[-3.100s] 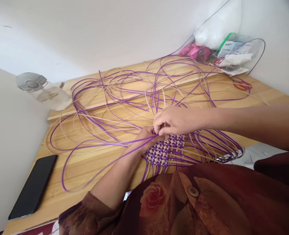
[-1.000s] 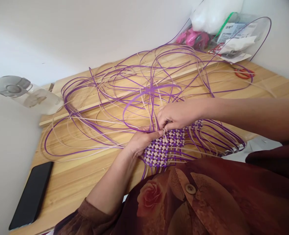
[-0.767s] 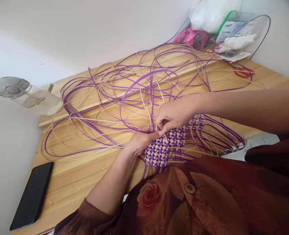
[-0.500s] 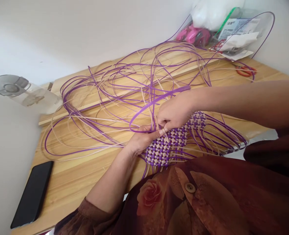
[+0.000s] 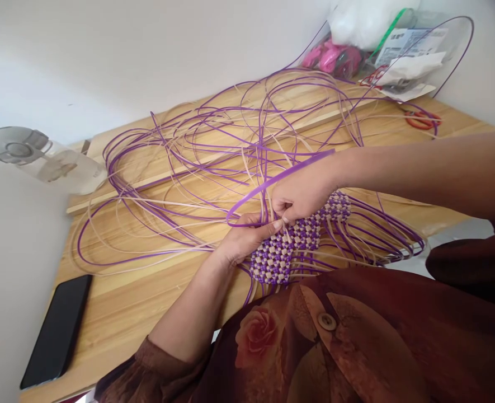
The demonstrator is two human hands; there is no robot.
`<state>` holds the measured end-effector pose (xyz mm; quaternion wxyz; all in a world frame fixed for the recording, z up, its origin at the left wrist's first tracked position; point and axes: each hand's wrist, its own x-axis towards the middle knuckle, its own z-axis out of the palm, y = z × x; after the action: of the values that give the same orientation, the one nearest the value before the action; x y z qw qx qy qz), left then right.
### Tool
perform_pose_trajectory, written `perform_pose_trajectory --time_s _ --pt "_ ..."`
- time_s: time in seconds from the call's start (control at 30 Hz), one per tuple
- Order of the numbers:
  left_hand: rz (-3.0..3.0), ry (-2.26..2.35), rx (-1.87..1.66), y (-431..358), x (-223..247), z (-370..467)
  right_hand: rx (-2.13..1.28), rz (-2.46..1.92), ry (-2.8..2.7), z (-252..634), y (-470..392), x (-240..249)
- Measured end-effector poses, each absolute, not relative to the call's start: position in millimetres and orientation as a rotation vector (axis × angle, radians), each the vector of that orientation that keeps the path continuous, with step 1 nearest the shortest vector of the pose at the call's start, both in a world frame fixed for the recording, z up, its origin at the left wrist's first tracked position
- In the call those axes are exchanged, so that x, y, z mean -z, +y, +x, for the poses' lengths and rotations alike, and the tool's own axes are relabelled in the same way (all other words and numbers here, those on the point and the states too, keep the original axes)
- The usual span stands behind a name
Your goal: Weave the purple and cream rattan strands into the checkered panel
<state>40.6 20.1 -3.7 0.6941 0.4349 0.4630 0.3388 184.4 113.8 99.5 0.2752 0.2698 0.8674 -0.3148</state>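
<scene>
A purple and beige woven piece (image 5: 272,260) lies at the table's near edge, with long loose strands running out of it. My left hand (image 5: 247,235) grips its far edge, the thumb on top of the weave. Close against that thumb, my right hand (image 5: 300,193) is closed, its fingers pinched at the same edge; what exactly they pinch is hidden. A wider purple strip (image 5: 259,190) loops from beside my left fingers up to the back of my right hand. Beige and purple strands stand up just beyond my fingers.
Long purple and beige strands (image 5: 121,190) coil over the wooden table (image 5: 146,313). A black phone (image 5: 58,330) lies at the left, below a clear bottle (image 5: 66,168). Orange-handled scissors (image 5: 421,119) and plastic bags (image 5: 335,56) are at the back right.
My right hand has shifted very slightly right, and the purple strip's upper end with it. Both hands keep their hold at the weave's edge.
</scene>
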Motion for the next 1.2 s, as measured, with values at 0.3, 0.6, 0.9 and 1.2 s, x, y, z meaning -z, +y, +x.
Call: perform_pose_trajectory --time_s 0.3,0.6,0.9,1.2 --pt "1.097 0.963 -0.766 20 3 43 1.103 0.865 2.037 177 124 -92" --pt "0.989 1.007 -0.735 19 2 42 0.796 0.493 2.479 190 123 -90" --pt "0.875 1.024 -0.703 20 6 45 0.755 0.593 2.922 227 95 -64" --pt "0.843 1.033 -0.661 20 5 44 0.881 0.691 2.744 219 100 -69"
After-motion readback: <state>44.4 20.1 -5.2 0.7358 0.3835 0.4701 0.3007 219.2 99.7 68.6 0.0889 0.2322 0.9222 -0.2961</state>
